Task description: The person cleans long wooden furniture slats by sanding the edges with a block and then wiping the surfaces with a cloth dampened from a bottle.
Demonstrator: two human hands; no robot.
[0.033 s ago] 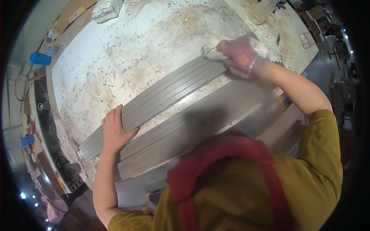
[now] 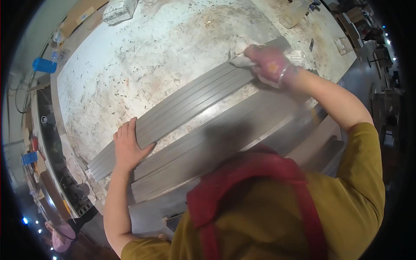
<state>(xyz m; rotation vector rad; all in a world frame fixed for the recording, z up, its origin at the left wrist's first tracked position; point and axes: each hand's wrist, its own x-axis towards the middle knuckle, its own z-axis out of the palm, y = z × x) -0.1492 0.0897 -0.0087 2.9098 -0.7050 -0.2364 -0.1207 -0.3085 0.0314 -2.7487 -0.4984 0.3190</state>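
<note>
A long grey grooved panel lies slantwise across the stained pale tabletop. Near its left end my bare left hand rests flat on it, fingers stretched and thumb spread to the side. At the far right end my right hand, in a pink glove with a flower mark, presses a crumpled white cloth onto the panel. The fingers are closed round the cloth, which sticks out on both sides of the glove. More grey grooved panels lie alongside, nearer to me, partly in shadow.
A white wrapped block sits at the far edge, near cardboard. A cloudy clear container stands far right, with a small dark piece nearby. Beyond the table's left edge are a blue container and a cluttered shelf.
The cloth's left end has shifted slightly and now shows as a bunched fold beyond my right hand. My left hand stays in place on the panel.
</note>
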